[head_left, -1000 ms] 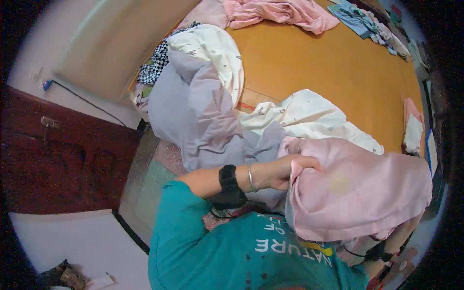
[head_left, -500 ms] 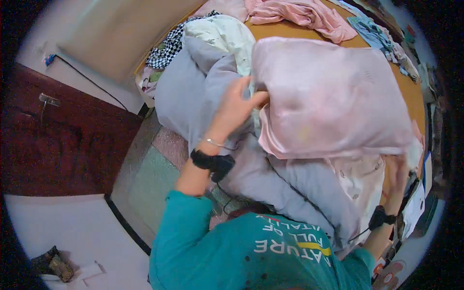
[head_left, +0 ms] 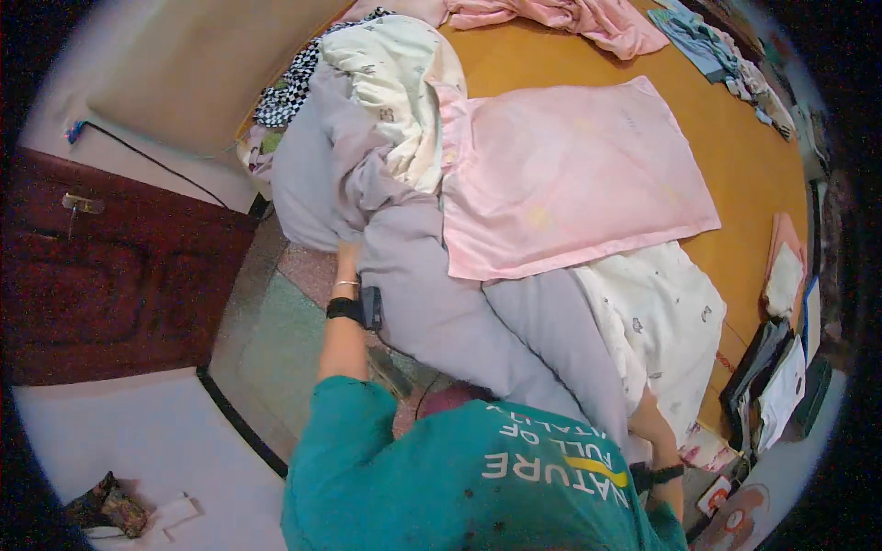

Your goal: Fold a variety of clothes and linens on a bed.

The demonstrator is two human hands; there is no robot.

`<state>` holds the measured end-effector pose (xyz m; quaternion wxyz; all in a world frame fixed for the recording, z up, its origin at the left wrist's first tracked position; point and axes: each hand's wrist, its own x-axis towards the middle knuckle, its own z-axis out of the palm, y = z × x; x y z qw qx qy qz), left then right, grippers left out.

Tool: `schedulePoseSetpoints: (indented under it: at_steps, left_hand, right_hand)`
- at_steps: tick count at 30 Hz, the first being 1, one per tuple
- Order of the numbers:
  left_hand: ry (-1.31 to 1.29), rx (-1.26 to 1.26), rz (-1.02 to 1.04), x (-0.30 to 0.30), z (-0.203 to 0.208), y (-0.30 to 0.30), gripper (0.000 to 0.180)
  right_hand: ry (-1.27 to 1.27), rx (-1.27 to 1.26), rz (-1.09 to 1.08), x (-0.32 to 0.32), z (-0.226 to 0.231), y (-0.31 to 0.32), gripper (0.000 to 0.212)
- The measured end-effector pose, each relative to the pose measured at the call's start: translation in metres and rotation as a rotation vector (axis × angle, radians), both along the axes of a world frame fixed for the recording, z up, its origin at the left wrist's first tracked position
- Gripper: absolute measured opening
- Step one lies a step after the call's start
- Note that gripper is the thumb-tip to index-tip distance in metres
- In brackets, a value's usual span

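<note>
Bed: the yellow mat point(head_left: 758, 174) reaches far beyond both your hands; its bare part shows mostly ahead of your right hand.
Quilt: the grey and white quilt point(head_left: 432, 266) fills the space between your hands and goes on beyond the left one. It is bunched and turned over, grey side in the middle, printed white side at two places; so I judge that it is not spread yet.
Pillowcase: the pink pillowcase point(head_left: 570, 184) lies ahead of your hands, between them, partly upon the quilt and partly upon the mat. It is laid out nearly flat, with a few creases, and neither hand touches it; this part seems done.
Loose clothes: a pink cloth point(head_left: 588, 23) and some blue clothes point(head_left: 698, 46), both crumpled and not put in order, lie well beyond your grip, at the far side.
Left hand: your left hand point(head_left: 348, 251) goes in at the quilt's grey edge; the fingers are covered, so I cannot tell how closed they are.
Right hand: your right hand point(head_left: 650, 422) touches the quilt's near edge, where white meets grey; the fingertips are hidden, and I cannot tell whether they pinch it.
</note>
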<state>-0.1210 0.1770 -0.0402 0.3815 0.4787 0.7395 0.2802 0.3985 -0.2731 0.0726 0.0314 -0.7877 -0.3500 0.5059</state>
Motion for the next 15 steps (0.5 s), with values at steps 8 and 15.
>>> schedulePoseSetpoints:
  at_steps: [8,15]
  left_hand:
    - [-0.139,0.522,-0.152,0.155,0.195,0.033,0.040]
    - [-0.287,1.176,-0.771,0.421,0.335,0.016,0.023]
  right_hand:
    - [0.006,0.355,0.131,0.018,-0.030,0.002,0.039]
    - [0.431,0.658,-0.521,0.034,0.060,0.105,0.049]
